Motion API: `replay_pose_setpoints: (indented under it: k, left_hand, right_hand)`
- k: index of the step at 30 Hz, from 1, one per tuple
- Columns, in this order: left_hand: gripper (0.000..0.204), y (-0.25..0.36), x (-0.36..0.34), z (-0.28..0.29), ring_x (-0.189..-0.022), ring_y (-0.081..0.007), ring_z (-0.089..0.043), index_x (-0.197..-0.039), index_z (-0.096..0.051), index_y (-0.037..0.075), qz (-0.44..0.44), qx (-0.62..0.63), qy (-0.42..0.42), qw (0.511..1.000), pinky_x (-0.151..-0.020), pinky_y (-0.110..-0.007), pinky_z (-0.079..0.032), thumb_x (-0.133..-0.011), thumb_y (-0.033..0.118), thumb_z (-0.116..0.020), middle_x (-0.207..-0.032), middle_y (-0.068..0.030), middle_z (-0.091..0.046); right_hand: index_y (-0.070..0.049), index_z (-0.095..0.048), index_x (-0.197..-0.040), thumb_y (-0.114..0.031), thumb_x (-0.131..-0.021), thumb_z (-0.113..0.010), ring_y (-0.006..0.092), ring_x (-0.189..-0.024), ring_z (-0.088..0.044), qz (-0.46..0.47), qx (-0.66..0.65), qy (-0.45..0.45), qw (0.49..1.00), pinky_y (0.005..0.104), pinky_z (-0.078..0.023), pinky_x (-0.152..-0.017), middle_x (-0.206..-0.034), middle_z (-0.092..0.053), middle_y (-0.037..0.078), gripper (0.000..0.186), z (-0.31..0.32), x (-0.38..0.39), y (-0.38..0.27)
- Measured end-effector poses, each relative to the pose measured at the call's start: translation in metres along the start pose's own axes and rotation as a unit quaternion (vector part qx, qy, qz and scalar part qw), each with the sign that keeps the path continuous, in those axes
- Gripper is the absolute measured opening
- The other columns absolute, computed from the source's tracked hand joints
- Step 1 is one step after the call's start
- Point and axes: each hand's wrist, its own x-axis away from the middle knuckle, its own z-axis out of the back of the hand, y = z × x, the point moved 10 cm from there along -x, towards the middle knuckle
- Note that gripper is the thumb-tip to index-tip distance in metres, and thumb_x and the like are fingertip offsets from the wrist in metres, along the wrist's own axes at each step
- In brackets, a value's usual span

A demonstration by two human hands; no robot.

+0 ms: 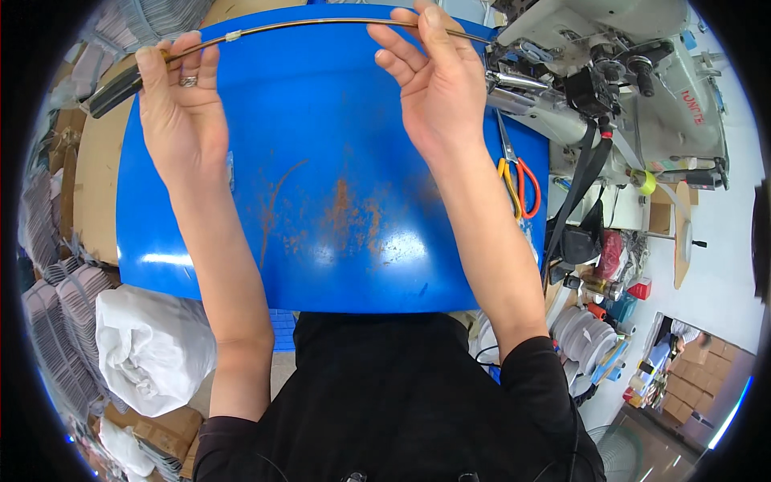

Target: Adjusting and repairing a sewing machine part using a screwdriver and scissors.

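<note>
Evidently, in the head view, taking its middle as the dial's centre, a thin brown rod arches across the top from 10 to 1 o'clock, raised between the two hands. The left hand at 10 pinches it between thumb and fingers, just beside a black handle; the right hand at 1 holds it the same way, other fingers loosely curled. The rod's far end points at a pale machine at 2, though whether they touch I cannot tell. A black strap hangs below that machine, crowding the right-hand edge, and scissors with orange and yellow handles lie between 2 and 3, near the right forearm. Among containers, a white sack bulges at 8, its contents hidden, and brown cartons are piled at 4. Everything centres on a glossy blue desk, rust-brown scuffs marking its middle and bright reflections near its lower edge. Around the room, tied grey bundles are stacked between 8 and 9, white rolls sit at 4, and farther off another person appears, partly visible.
</note>
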Motion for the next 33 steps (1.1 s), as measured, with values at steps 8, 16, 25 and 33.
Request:
replay_pose_setpoints:
  k: [8, 16, 25, 33]
  left_hand:
    - [0.032, -0.035, 0.046, -0.054, -0.121, -0.0374, -0.066, -0.131, -0.059, -0.006, 0.096, -0.056, -0.142, 0.984, -0.093, -0.040, -0.063, -0.106, 0.013, -0.055, -0.126, -0.0259, -0.067]
    - [0.023, -0.011, 0.077, -0.038, -0.101, -0.0318, -0.075, -0.119, -0.068, -0.005, 0.066, -0.292, -0.246, 0.922, -0.086, -0.037, -0.062, -0.100, 0.007, -0.065, -0.114, -0.0225, -0.073]
    - [0.029, -0.018, 0.033, -0.012, -0.100, -0.0148, -0.071, -0.122, -0.073, 0.002, 0.107, -0.513, -0.280, 0.805, -0.086, -0.029, -0.054, -0.098, 0.019, -0.070, -0.108, -0.0052, -0.076]
    - [0.025, -0.095, 0.091, -0.139, -0.096, -0.0219, -0.070, -0.116, -0.074, 0.006, -0.065, -0.547, -0.474, 0.687, -0.085, -0.033, -0.055, -0.097, 0.022, -0.071, -0.109, -0.0100, -0.075]
  right_hand:
    - [-0.001, -0.065, -0.112, -0.031, -0.106, -0.059, 0.0245, -0.094, -0.076, -0.172, 0.060, 0.282, 0.942, 0.0309, -0.063, -0.075, -0.098, -0.073, 0.012, 0.031, 0.051, 0.039, 0.022]
    - [-0.003, -0.062, -0.109, -0.048, -0.110, -0.043, 0.0283, -0.086, -0.075, -0.303, -0.002, 0.322, 0.897, 0.0379, -0.061, -0.072, -0.096, -0.071, 0.014, 0.049, 0.017, 0.086, 0.030]
    - [-0.002, -0.062, -0.104, -0.045, -0.111, -0.042, 0.0289, -0.090, -0.075, -0.342, 0.075, 0.445, 0.824, 0.0380, -0.061, -0.079, -0.097, -0.070, 0.016, 0.048, 0.046, 0.251, -0.037]
    - [0.001, -0.062, -0.105, -0.045, -0.112, -0.036, 0.0323, -0.098, -0.074, -0.347, 0.119, 0.414, 0.833, 0.0395, -0.061, -0.084, -0.105, -0.069, 0.018, 0.053, 0.034, 0.235, -0.053]
